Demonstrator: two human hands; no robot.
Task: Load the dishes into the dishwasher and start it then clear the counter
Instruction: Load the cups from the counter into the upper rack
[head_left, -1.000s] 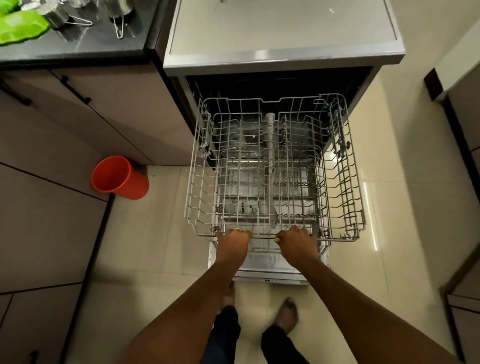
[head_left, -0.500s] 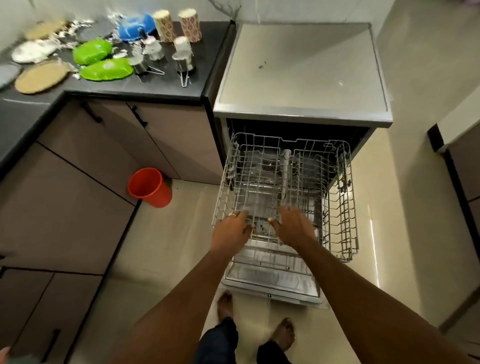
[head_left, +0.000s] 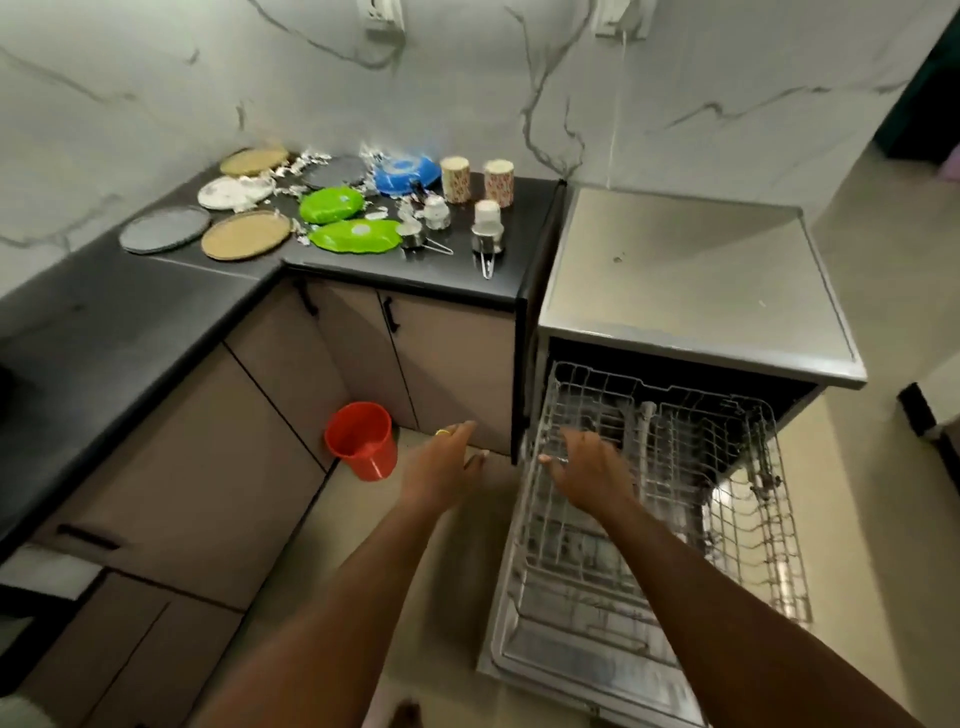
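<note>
Both hands are empty: the left hand (head_left: 441, 467) reaches out, fingers straight, over the floor beside the red bucket (head_left: 361, 439). The right hand (head_left: 587, 467) hovers spread over the near-left corner of the pulled-out rack (head_left: 748, 499), and I can't tell whether it touches the wire. The dishes, including green plates (head_left: 356, 236), patterned cups (head_left: 455, 179) and small steel pots (head_left: 487, 241), all sit on the tabletop (head_left: 447, 283) left of the dishwasher (head_left: 691, 291), so the smart play is nearest pieces first, one firm grip each, cups seated mouth-down between the tines.
</note>
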